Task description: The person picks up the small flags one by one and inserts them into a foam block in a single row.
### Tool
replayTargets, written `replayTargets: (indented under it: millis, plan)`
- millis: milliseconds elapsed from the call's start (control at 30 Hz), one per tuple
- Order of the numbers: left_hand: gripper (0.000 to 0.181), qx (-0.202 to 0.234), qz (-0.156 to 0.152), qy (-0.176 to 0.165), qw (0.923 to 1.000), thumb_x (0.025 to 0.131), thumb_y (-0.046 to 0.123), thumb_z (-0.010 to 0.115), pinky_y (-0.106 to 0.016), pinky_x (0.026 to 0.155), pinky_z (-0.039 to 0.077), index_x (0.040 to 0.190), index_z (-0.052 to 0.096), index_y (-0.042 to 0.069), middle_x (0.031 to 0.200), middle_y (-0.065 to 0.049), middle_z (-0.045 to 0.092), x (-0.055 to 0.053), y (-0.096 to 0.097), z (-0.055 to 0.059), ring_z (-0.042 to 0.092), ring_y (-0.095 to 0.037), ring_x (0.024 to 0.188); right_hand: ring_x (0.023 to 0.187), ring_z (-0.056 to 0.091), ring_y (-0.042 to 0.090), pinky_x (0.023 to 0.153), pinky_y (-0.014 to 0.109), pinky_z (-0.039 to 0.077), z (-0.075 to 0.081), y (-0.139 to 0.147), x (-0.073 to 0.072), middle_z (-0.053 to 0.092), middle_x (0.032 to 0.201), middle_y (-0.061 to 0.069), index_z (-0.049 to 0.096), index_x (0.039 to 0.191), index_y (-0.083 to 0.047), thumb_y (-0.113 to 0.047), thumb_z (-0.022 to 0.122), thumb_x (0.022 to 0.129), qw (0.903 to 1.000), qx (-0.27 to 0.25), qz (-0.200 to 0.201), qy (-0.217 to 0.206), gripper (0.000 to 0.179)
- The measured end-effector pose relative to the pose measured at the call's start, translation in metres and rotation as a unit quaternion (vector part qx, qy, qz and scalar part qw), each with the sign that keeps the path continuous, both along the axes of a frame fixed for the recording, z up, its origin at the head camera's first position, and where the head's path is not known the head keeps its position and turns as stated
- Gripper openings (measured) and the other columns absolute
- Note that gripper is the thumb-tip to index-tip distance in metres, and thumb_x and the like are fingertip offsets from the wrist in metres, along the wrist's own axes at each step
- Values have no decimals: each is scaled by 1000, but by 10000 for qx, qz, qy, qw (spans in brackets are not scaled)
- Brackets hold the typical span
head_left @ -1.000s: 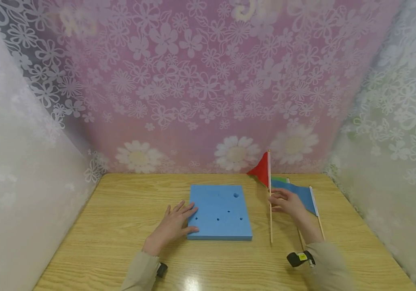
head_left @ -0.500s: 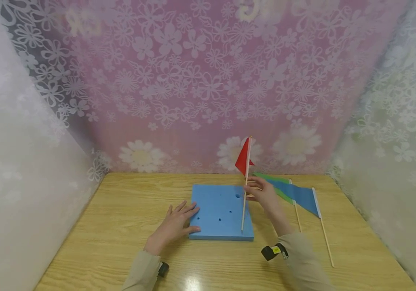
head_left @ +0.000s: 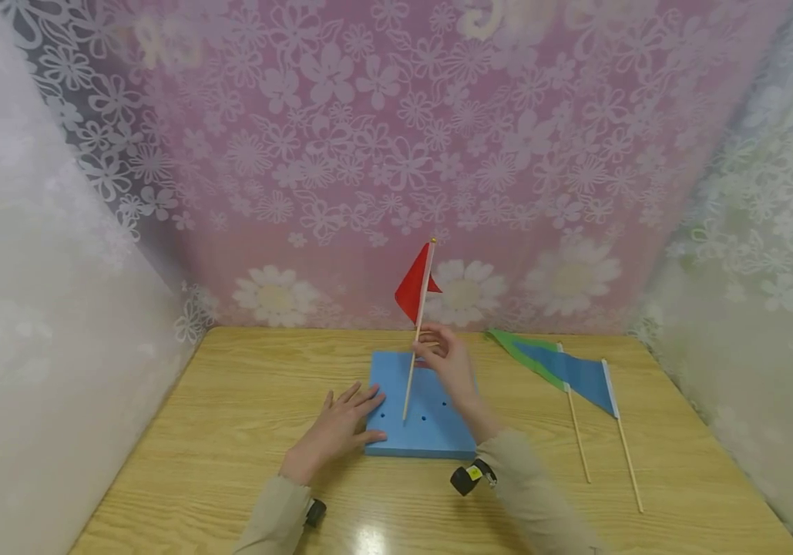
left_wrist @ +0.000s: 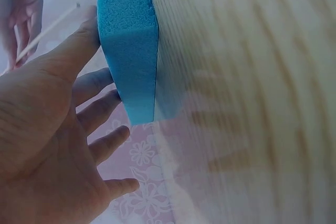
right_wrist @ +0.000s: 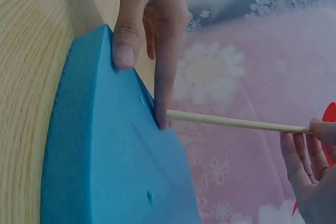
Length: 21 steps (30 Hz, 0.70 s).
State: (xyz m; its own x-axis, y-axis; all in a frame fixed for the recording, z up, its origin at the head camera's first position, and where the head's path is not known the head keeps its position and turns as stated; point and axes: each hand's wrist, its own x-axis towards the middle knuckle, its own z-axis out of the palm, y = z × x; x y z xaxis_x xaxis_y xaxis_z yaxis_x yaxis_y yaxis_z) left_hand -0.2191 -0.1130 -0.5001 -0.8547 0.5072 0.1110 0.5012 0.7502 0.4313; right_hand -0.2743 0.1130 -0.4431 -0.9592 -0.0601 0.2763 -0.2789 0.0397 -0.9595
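Note:
In the head view my right hand (head_left: 450,370) pinches the wooden stick of a small red flag (head_left: 413,287) between thumb and fingers. The stick slants over a blue foam block (head_left: 396,441), its lower tip above the surface; the right wrist view shows that bare stick end (right_wrist: 169,114) apart from the block. Spread, fairly straight fingers of my left hand (head_left: 330,433) rest on the block's left edge. The left wrist view shows that hand's thumb (left_wrist: 79,45) against the foam. Small holes dot the block's top, some of them hidden behind my right hand.
Right of the block, a green flag (head_left: 524,356) and a blue flag (head_left: 585,379) lie overlapping on the wooden table (head_left: 230,478), sticks toward the front. A flowered pink curtain (head_left: 341,169) hangs behind the table, with pale curtains on both sides.
My right hand has carried the red flag leftward from beside the other flags to over the block, with its stick now more tilted. My left hand stays at the block's edge.

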Motion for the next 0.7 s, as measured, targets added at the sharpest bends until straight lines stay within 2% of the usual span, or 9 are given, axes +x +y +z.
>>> replayTargets:
  millis: [167,400,700]
  plan:
    - [70,26,13,18,10000,94,44,69,-78,110,16,152,49,10,160,-10,40,-1,0,0,26,-44,150,92,68,44,76,37,62,-3,-19,-2,65,113,25,61,128,2,-5,70,95,9993,-131,97,350,35]
    - [70,9,30,-58,10000,94,45,69,-78,111,16,151,49,11,161,-9,39,-2,0,-1,26,-43,151,94,67,51,75,35,62,-6,-33,-2,66,112,26,61,126,5,-5,71,95,9985,-9,158,527,34]
    - [71,-1,72,-127,9999,93,47,69,-77,111,16,150,51,10,160,-9,40,-3,-1,0,25,-42,151,90,67,50,75,40,62,13,-43,20,67,108,29,63,121,8,-2,72,93,9969,129,299,721,31]
